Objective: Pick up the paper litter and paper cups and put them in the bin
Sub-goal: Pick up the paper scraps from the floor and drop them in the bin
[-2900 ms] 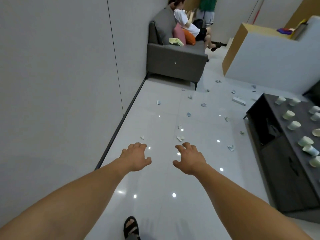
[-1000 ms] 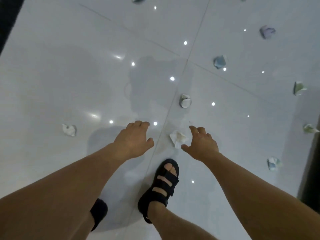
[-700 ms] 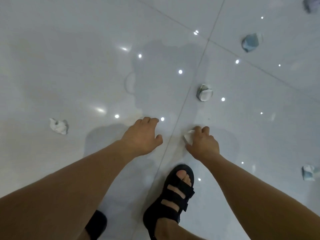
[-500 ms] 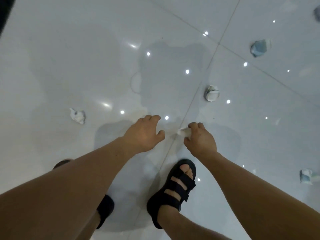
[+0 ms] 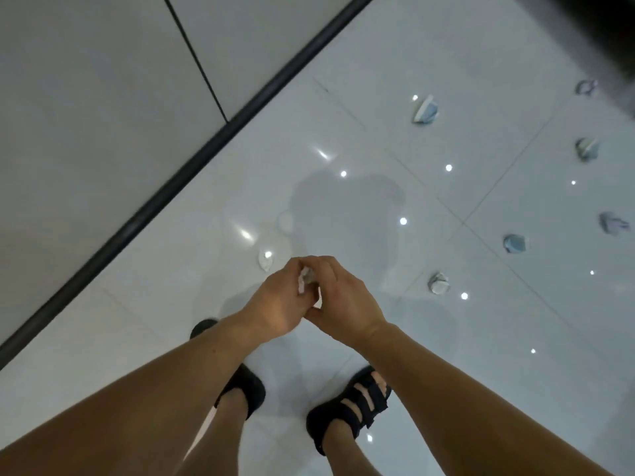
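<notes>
Hands meet at centre frame over a glossy tiled floor (image 5: 498, 338). Left hand (image 5: 278, 305) and right hand (image 5: 345, 304) each have their grip curled round one crumpled paper scrap (image 5: 304, 281), held between them. Other paper wads (image 5: 265, 261) lie on the floor just upper left and scattered right. Black sandals (image 5: 350, 407) show below.

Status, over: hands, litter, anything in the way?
Left hand and right hand both pinch one paper wad, off the floor. More scraps on it, nearest beside the left hand. No bin in view; nothing in the way.
</notes>
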Available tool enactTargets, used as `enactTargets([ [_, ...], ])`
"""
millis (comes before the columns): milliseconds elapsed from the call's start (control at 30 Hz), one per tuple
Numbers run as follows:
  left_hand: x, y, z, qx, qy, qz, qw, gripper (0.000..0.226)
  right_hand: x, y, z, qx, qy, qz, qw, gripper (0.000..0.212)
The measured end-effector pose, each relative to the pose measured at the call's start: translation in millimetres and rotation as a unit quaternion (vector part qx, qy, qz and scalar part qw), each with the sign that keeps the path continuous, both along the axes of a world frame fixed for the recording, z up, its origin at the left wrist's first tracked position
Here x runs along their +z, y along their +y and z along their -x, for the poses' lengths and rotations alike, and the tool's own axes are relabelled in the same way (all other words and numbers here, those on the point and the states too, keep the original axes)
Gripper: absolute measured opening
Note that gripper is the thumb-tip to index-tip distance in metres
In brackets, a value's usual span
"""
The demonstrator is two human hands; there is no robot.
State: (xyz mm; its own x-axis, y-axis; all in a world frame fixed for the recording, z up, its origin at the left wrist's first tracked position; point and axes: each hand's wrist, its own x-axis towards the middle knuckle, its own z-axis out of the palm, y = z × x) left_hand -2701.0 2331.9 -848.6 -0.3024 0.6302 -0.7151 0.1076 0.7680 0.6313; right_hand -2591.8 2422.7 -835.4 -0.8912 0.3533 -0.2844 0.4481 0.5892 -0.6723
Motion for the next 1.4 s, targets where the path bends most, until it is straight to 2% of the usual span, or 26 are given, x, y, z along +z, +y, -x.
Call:
enactTargets([
  [67,-6,-22,19,0.015,0.029,0.006,0.999,0.020,-9,-8,18,0.042,-0.015,-0.019,0.999,0.063],
  [167,-38,-62,49,0.007,0.083,0.050,0.995,0.012,-51,-11,39,0.074,-0.098,-0.046,0.991,0.072],
  [300,-99,-112,71,0.011,0.106,0.110,0.988,0.005,-128,-15,66,0.110,-0.212,-0.095,0.966,0.066],
  [467,-170,-143,83,0.019,0.101,0.119,0.988,0.007,-223,-34,100,0.190,-0.256,-0.153,0.935,0.063],
  [567,-202,-153,93,0.040,0.126,0.098,0.986,0.019,-267,-46,113,0.224,-0.263,-0.169,0.923,0.066],
  [667,-221,-163,97,0.069,0.140,0.086,0.984,0.029,-294,-59,113,0.230,-0.261,-0.192,0.917,0.055],
  [767,-220,-175,93,0.083,0.138,0.091,0.983,0.029,-294,-62,104,0.201,-0.267,-0.177,0.926,0.043],
  [867,-193,-184,83,0.102,0.134,0.097,0.981,0.024,-259,-63,100,0.196,-0.246,-0.147,0.938,0.039],
  [1000,-119,-184,64,0.119,0.136,0.093,0.979,0.015,-162,-68,105,0.242,-0.192,-0.140,0.941,0.037],
  [1233,69,-179,39,0.192,0.191,0.034,0.962,0.026,56,-75,117,0.312,-0.102,-0.171,0.929,0.041],
  [1400,222,-196,0,0.267,0.208,0.037,0.940,0.030,211,-100,98,0.352,-0.073,-0.187,0.914,0.043],
])
